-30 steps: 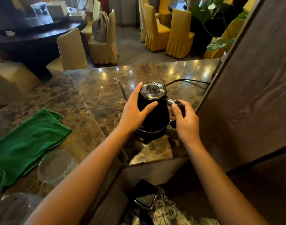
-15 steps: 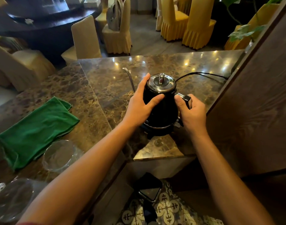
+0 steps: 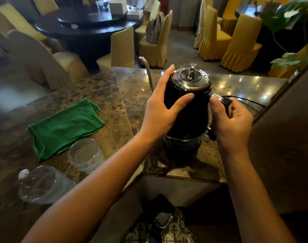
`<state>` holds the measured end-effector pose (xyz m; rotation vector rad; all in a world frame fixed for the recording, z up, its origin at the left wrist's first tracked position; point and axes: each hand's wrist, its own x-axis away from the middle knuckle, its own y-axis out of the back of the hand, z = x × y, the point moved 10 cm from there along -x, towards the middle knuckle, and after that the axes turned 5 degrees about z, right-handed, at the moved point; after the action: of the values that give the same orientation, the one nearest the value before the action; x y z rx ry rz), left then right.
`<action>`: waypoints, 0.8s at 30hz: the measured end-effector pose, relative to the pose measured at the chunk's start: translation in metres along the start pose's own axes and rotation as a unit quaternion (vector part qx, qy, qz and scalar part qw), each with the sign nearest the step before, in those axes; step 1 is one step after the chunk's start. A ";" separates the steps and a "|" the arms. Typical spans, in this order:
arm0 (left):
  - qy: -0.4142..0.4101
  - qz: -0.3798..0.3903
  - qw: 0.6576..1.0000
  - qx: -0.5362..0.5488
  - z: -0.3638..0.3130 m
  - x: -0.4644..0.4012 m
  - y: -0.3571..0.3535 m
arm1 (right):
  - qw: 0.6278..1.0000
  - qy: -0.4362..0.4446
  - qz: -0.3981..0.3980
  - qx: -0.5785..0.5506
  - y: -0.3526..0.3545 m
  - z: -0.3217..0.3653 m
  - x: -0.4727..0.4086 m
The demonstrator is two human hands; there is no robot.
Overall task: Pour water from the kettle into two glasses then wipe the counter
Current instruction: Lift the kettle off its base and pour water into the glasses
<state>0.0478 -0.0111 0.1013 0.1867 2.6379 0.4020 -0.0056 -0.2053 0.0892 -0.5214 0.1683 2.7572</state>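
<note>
A black kettle (image 3: 190,109) with a chrome lid and a thin gooseneck spout sits just above its round base (image 3: 180,146) on the brown marble counter (image 3: 114,102). My left hand (image 3: 163,109) wraps the kettle's left side. My right hand (image 3: 228,121) grips the kettle's black handle on the right. Two clear glasses stand at the lower left, one glass (image 3: 85,155) nearer the kettle and the other glass (image 3: 43,185) closer to me. A folded green cloth (image 3: 65,127) lies flat beyond the glasses.
A black power cord (image 3: 247,100) runs from the base toward a wooden wall panel (image 3: 281,137) on the right. Yellow-covered chairs (image 3: 228,41), a dark round table (image 3: 86,30) and a leafy plant (image 3: 286,18) stand beyond the counter. A phone (image 3: 160,211) lies below the counter edge.
The kettle has risen slightly off its base with both hands on it. My view has moved closer and tilted, so the glasses and cloth sit further into the frame.
</note>
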 end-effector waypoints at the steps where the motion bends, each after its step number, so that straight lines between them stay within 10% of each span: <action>1: 0.001 0.003 1.000 -0.002 -0.003 0.000 -0.001 | 1.000 -0.005 0.001 -0.004 0.001 0.002 0.002; 24: -0.035 0.009 0.998 -0.052 -0.043 0.119 0.129 | 0.999 0.021 0.033 0.009 -0.064 0.077 0.119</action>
<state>-0.0695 0.1240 0.1272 0.1881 2.5415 0.5271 -0.1139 -0.0965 0.1124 -0.5803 0.2246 2.8071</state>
